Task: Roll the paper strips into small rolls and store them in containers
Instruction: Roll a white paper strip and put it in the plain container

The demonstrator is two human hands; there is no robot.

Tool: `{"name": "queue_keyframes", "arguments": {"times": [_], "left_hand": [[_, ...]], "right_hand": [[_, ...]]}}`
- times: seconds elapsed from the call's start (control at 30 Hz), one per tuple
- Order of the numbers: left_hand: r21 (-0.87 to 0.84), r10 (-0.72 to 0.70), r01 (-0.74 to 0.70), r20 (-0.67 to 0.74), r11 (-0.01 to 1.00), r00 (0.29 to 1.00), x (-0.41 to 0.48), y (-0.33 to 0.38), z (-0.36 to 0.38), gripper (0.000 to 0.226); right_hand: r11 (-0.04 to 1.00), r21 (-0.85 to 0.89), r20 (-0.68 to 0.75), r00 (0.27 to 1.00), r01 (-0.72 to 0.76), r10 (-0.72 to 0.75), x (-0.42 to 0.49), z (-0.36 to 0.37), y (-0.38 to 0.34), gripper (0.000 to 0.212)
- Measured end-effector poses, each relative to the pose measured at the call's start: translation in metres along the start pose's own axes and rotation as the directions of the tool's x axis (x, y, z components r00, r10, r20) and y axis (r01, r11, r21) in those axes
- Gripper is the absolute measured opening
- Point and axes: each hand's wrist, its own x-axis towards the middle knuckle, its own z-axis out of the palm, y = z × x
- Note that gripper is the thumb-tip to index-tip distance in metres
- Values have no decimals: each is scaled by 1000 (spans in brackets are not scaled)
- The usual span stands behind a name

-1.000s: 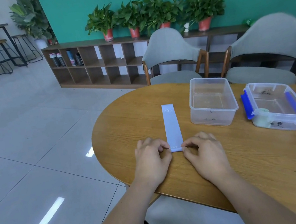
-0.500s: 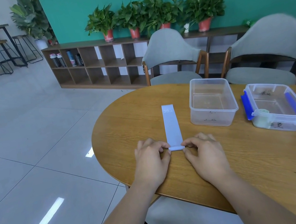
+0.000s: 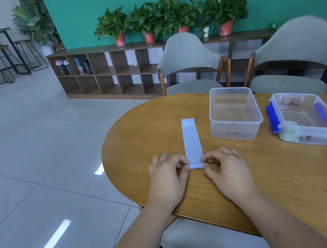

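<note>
Step in hand, by judgement: rolling, early stage. A pale blue paper strip (image 3: 191, 141), printed "20" at its far end, lay flat on the round wooden table (image 3: 138, 131), running straight away from the person. Only its near end was turned up into a small tight coil, and most of the length was unrolled.

Left hand (image 3: 168, 178) and right hand (image 3: 226, 169) sat either side of that coil, knuckles up. Fingers (image 3: 182, 164) of each hand were curled inward, with thumb and forefinger tips closed on the coil's two ends, one hand per end. No gap showed between fingertips and paper. The other fingers were tucked and held nothing.

Next move, likely: push the coil forward along the strip toward the "20" end. Both hands would need to turn evenly so the roll does not skew or telescope. Pressure should be light, since thin paper would crease.

Storage not begun for this strip. A clear lidless plastic container (image 3: 236, 132) stood near, to the right beyond the strip. Farther right, a clear plastic container with blue latches (image 3: 313, 139) held a pale roll (image 3: 289, 129).
</note>
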Motion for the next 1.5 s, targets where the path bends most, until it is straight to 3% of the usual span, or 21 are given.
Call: {"name": "queue_keyframes", "arguments": {"times": [0.27,0.6,0.93,1.5], "left_hand": [[71,48,-50,36,996,998,1,-2,1,20],[76,60,-63,37,995,997,1,-3,4,15],[-85,81,-80,18,993,997,1,-4,2,22],[-72,105,-102,36,992,994,0,-3,0,13]], "right_hand": [[997,-64,12,999,49,-49,-2,-1,-2,22],[999,-42,7,999,32,-32,-2,-2,-3,17],[997,-60,16,998,56,-55,-2,-2,-4,21],[996,-71,-3,998,58,-58,-3,-1,-4,14]]}}
